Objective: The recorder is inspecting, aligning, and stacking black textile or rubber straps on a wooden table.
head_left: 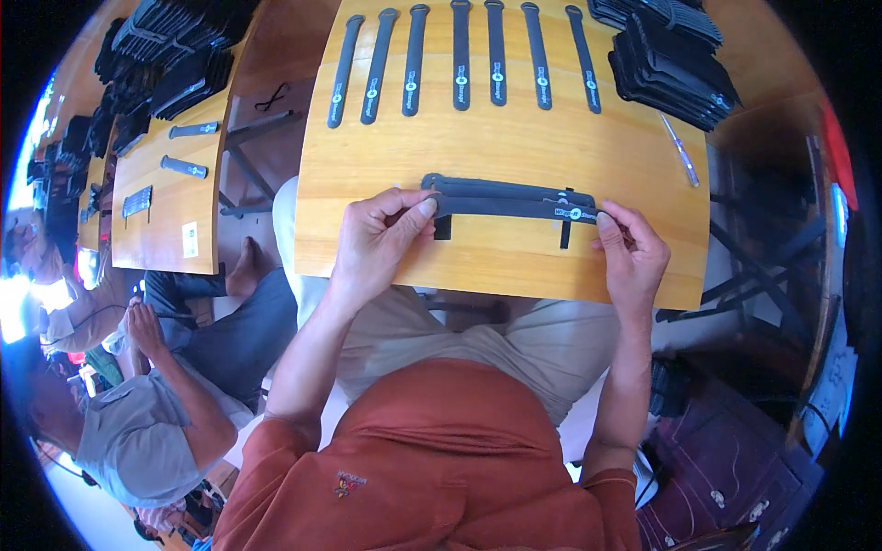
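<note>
Between my two hands, a dark grey strap (510,208) is stretched sideways over the near part of the wooden table. My left hand (386,230) pinches its left end between thumb and fingers. At the printed right end, my right hand (629,243) grips it the same way. More straps (514,188) lie directly behind it in a small stack. Two short black strips (564,234) stick out toward me from under the straps. Farther back, several single straps (461,55) lie side by side in a row, their looped ends pointing away from me.
Bundled black straps (671,73) are piled at the table's far right corner, with a pen (680,151) in front of them. At left, another wooden table (175,230) carries straps and black bundles (188,83). A co-worker in a grey shirt (152,436) sits beside it.
</note>
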Available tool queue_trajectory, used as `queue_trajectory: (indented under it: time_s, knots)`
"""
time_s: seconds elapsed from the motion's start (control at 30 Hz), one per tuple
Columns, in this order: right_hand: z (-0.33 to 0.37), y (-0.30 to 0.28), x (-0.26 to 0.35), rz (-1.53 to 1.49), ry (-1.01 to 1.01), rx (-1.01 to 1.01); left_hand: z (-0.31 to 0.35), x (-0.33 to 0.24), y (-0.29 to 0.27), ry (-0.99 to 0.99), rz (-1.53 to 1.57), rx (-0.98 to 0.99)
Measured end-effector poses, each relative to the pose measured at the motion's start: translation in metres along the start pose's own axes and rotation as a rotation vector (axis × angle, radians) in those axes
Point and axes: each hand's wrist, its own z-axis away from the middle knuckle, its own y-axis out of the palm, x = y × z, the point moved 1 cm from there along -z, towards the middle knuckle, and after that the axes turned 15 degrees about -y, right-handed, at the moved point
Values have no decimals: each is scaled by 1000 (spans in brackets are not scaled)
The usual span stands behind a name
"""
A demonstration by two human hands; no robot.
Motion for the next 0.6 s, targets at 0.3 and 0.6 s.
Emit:
queue_trajectory:
  time_s: [0.3,0.6]
  knots:
    - [-9,7,-8,14,69,14,-15,-12,1,-103,-119,-109]
    - [-10,8,-9,101,-4,26,-16,-16,-1,-147,-189,-102]
